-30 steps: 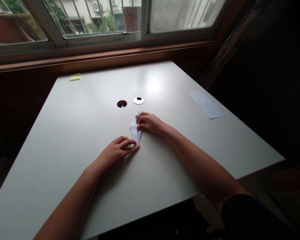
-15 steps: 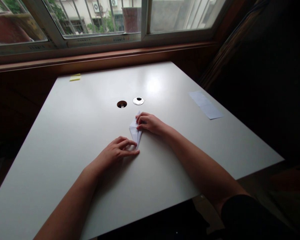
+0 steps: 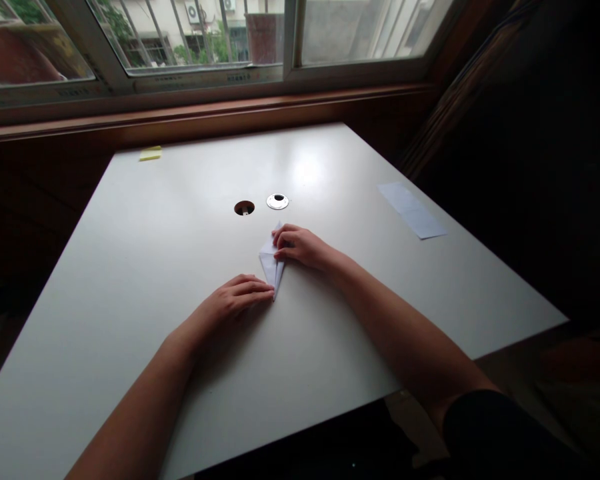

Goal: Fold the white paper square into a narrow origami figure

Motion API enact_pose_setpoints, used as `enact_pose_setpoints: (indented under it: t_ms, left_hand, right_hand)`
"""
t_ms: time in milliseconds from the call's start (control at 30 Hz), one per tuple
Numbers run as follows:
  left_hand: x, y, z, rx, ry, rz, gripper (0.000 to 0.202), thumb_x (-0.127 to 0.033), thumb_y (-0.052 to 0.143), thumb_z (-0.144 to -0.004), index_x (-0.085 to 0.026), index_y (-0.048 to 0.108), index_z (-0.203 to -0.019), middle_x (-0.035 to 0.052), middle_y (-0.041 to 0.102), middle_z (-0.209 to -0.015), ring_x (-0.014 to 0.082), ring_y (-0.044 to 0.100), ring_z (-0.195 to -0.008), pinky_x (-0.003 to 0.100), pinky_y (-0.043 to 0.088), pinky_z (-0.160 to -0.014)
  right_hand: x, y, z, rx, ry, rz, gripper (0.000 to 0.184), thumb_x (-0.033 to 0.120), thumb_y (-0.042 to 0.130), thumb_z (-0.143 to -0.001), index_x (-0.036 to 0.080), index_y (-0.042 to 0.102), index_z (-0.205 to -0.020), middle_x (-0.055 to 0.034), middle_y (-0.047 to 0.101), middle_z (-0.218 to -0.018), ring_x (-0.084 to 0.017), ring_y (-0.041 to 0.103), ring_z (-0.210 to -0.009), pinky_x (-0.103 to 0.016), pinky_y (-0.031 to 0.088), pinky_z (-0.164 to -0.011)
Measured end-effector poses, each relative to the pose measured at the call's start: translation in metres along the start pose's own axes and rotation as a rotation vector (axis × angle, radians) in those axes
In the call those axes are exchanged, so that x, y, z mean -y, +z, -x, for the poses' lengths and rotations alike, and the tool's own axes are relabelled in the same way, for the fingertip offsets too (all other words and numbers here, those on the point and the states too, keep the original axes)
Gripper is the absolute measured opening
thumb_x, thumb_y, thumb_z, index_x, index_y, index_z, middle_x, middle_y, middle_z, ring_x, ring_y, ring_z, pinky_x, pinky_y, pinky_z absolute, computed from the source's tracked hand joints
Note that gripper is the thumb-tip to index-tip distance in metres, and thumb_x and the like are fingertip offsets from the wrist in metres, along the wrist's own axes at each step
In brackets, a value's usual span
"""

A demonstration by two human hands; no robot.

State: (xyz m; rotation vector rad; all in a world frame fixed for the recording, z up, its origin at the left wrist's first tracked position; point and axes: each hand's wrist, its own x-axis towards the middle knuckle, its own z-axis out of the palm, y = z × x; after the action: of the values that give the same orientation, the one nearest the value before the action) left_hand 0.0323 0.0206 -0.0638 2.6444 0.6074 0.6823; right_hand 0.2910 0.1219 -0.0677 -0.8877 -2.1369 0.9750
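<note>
A small white folded paper (image 3: 271, 261), narrow and pointed at both ends, lies on the white table (image 3: 145, 267) near its middle. My right hand (image 3: 300, 247) rests on the paper's upper right side, fingers curled and pressing it down. My left hand (image 3: 235, 301) lies flat just below and left of it, fingers stretched out together, their tips touching the paper's lower point.
Beyond the paper are a round cable hole (image 3: 244, 208) and a white round cap (image 3: 277, 201). A flat strip of white paper (image 3: 413, 210) lies at the right edge. A yellow sticky pad (image 3: 151, 153) sits at the far left corner, under the window.
My left hand's fingers have straightened and flattened onto the table, sliding slightly along the paper's lower point. The right hand and the paper have stayed put.
</note>
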Motion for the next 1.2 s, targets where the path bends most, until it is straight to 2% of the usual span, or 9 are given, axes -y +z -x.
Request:
enact_pose_setpoints:
  t_ms: [233,500,867,1200]
  left_hand:
    - [-0.008,-0.003,-0.004,0.061,-0.014,-0.136,0.054,-0.003,0.043,-0.091,-0.025,0.053,-0.138,0.0072,0.063,-0.130,0.0208,0.053,-0.118,0.041,0.052,-0.101]
    - [-0.011,-0.004,-0.006,0.080,-0.006,-0.175,0.053,-0.004,0.043,-0.092,-0.027,0.053,-0.138,0.0053,0.063,-0.130,0.0194,0.052,-0.117,0.039,0.052,-0.102]
    - [-0.014,-0.004,-0.007,0.137,-0.015,-0.236,0.053,-0.005,0.045,-0.092,-0.026,0.051,-0.140,0.0041,0.060,-0.133,0.0212,0.051,-0.116,0.040,0.050,-0.103]
    - [-0.014,-0.002,-0.008,0.127,-0.004,-0.279,0.046,-0.012,0.048,-0.096,-0.028,0.052,-0.140,0.0057,0.062,-0.131,0.0211,0.054,-0.116,0.040,0.050,-0.101]
  right_hand:
    - [0.002,0.000,0.001,-0.004,0.010,-0.013,0.013,0.030,0.071,-0.078,0.019,0.065,-0.080,-0.0066,0.063,-0.102,-0.026,0.059,-0.120,-0.038,0.046,-0.102]
    - [0.005,-0.001,0.001,0.005,0.000,0.015,0.012,0.031,0.069,-0.082,0.019,0.066,-0.082,-0.0079,0.063,-0.104,-0.026,0.059,-0.121,-0.039,0.046,-0.102]
    - [0.006,-0.003,0.004,0.080,-0.088,0.163,0.012,0.026,0.056,-0.092,0.017,0.064,-0.089,-0.0113,0.056,-0.113,-0.024,0.055,-0.120,-0.041,0.045,-0.104]
    - [0.011,0.004,0.005,0.039,-0.075,0.353,0.010,0.022,0.054,-0.092,0.018,0.063,-0.091,-0.0118,0.055,-0.116,-0.024,0.054,-0.116,-0.043,0.044,-0.105]
